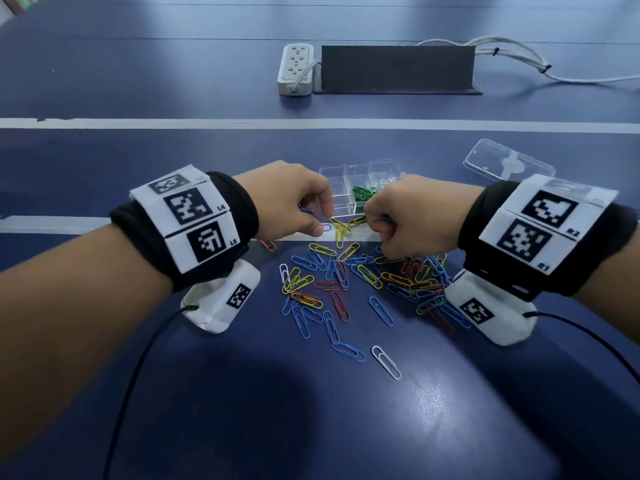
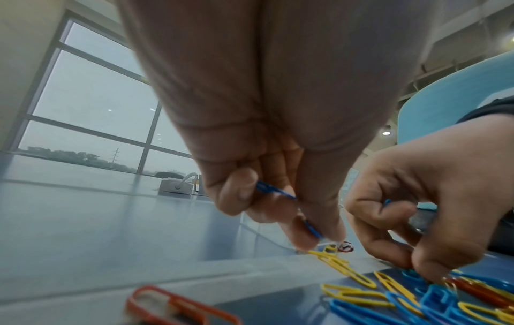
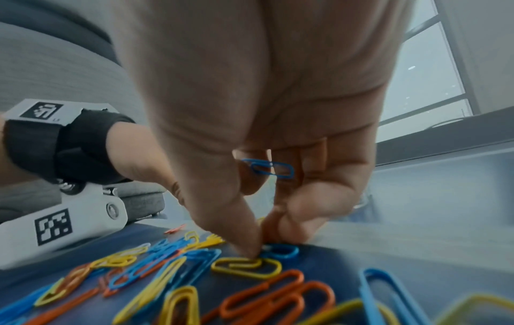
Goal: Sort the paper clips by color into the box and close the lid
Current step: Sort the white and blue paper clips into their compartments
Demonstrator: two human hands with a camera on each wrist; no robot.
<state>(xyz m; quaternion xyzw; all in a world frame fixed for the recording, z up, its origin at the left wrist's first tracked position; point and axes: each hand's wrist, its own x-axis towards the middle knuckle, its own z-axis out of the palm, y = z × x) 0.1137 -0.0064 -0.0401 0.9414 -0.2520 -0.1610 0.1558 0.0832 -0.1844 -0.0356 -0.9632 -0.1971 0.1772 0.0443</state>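
A loose pile of blue, yellow, orange and white paper clips point(image 1: 346, 282) lies on the dark blue table. Just behind it stands the clear divided box point(image 1: 360, 168), open, with green clips point(image 1: 363, 194) in one compartment. Its clear lid point(image 1: 509, 164) lies apart at the right. My left hand point(image 1: 322, 220) hovers at the pile's far edge and pinches blue clips point(image 2: 312, 228) between thumb and fingers. My right hand point(image 1: 372, 220) keeps a blue clip point(image 3: 268, 169) tucked in its curled fingers while thumb and forefinger pinch another blue clip point(image 3: 281, 250) on the table.
A white power strip point(image 1: 296, 69) and a dark upright panel point(image 1: 396, 67) with white cables stand far back. White lines cross the table. One orange clip point(image 1: 268, 244) lies alone at the left, and a white clip point(image 1: 386, 362) lies nearer me.
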